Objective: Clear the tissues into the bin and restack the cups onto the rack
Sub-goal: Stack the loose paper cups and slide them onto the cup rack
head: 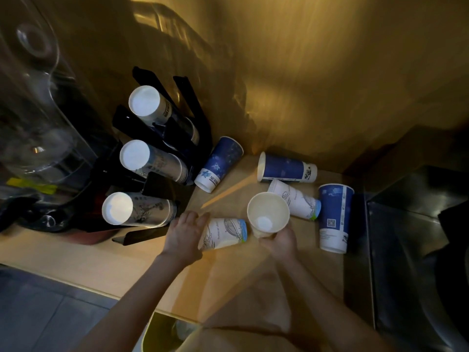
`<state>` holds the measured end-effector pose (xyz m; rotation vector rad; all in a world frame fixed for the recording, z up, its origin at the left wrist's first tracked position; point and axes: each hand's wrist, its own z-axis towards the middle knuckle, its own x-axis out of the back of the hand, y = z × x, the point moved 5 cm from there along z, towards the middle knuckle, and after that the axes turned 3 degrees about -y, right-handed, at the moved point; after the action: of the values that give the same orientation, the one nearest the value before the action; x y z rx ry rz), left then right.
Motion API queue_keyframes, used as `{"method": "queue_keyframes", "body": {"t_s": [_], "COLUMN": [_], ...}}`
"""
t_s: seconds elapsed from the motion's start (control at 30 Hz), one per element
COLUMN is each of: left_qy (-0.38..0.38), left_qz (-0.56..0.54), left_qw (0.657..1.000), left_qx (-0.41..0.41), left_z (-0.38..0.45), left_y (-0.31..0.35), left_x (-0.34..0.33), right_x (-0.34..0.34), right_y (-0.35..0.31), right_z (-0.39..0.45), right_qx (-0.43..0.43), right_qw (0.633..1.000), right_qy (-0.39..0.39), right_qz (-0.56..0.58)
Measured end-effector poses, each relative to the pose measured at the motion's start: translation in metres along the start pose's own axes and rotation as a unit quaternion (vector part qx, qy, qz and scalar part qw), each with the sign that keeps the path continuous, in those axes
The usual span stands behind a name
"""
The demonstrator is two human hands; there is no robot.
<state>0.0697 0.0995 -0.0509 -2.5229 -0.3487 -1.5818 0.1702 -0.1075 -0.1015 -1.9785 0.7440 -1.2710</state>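
right hand (281,241) grips upright cup (268,215); left hand (186,231) on fallen cup (224,232)

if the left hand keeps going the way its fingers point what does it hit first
Probably the nearest stack of cups on the black rack: the left hand points up and left toward its lower end. Depth is unclear, and the hand already rests against a fallen white cup.

left hand (184,233): palm down, fingers together pointing to 1 o'clock, forearm running in from 7 o'clock | right hand (281,241): fingers curled in a grip, forearm from 5 o'clock
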Motion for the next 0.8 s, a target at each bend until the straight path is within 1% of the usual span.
{"method": "queue_keyframes", "body": {"t_s": [0.13, 0.27, 0.4, 0.5, 0.57, 0.63, 0.73, 0.8], "left_qy": [0.046, 0.143, 0.253, 0.304, 0.313, 0.295, 0.241, 0.212], "left_qz": [-0.06, -0.137, -0.16, -0.159, -0.18, -0.211, -0.211, -0.184], "left_qw": [0.997, 0.98, 0.953, 0.934, 0.922, 0.916, 0.927, 0.939], "left_qx": [0.013, -0.002, -0.043, -0.095, -0.138, -0.174, -0.197, -0.201], "left_z": [-0.011, -0.025, -0.046, -0.062, -0.065, -0.062, -0.046, -0.033], "left_y": [-0.006, -0.002, 0.015, 0.035, 0.05, 0.067, 0.091, 0.101], "left_x": [0.034, 0.091, 0.147, 0.173, 0.178, 0.174, 0.153, 0.136], "right_x": [-0.004, -0.009, -0.014, -0.015, -0.016, -0.017, -0.017, -0.015], "right_y": [-0.001, -0.004, -0.003, -0.001, -0.001, -0.001, 0.0, -0.003], "right_z": [-0.003, -0.001, 0.0, 0.0, 0.0, 0.0, -0.001, -0.002], "right_qx": [0.003, 0.02, 0.013, 0.006, 0.009, 0.021, 0.029, 0.039], "right_qw": [0.999, 0.999, 0.996, 0.994, 0.992, 0.992, 0.99, 0.989], "right_qy": [0.026, 0.01, 0.004, 0.014, 0.004, 0.002, 0.005, 0.032], "right_qz": [-0.033, -0.047, -0.088, -0.106, -0.122, -0.128, -0.14, -0.137]}}
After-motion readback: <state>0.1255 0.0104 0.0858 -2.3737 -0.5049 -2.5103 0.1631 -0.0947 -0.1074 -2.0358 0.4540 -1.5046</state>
